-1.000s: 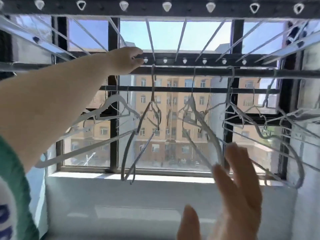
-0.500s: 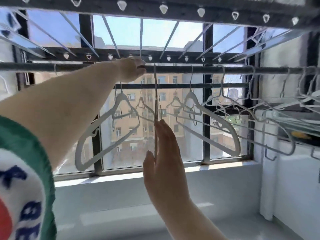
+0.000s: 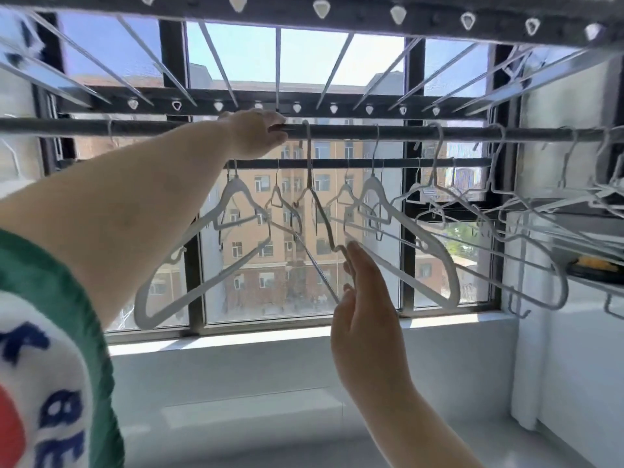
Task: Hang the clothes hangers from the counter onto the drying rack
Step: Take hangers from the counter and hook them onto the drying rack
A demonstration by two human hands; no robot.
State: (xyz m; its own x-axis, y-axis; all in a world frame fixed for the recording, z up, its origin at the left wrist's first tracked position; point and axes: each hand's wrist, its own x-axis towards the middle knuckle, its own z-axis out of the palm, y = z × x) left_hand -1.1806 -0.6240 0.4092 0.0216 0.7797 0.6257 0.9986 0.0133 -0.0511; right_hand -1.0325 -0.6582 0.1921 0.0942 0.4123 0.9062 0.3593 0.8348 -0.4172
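Steadying the thin hanger (image 3: 312,204) seems to be my right hand's (image 3: 366,305) job. Its fingers (image 3: 358,261) are straight and relaxed, the tips just touching the hanger's lower shoulder, and they hold nothing. That hanger hooks over the rail (image 3: 439,133) and shows almost edge-on, turned across the line of the others.

My left hand (image 3: 258,131) is up on the rail just beside that hook, fingers curled over the bar. Whether another hook lies under the palm I cannot tell. Below that wrist a white hanger (image 3: 202,261) hangs tilted. To the right of the thin one is a broad hanger (image 3: 410,241), and beyond it a crowded row of hangers (image 3: 526,265) runs toward the wall. A back rail (image 3: 337,162) carries smaller ones.

With so many up and neither hand carrying one, I judge the job is nearly done. What is left is squaring this hanger with its neighbours and fetching any that lie out of view.

Overhead, the rack frame (image 3: 337,15) has slanting bars and pale clips. Behind it are the window (image 3: 236,55), a bright sill (image 3: 304,332) and a pale counter (image 3: 253,417) below. A tan building (image 3: 287,265) stands outside, and at the right is a shelf (image 3: 594,278) with something orange on it.
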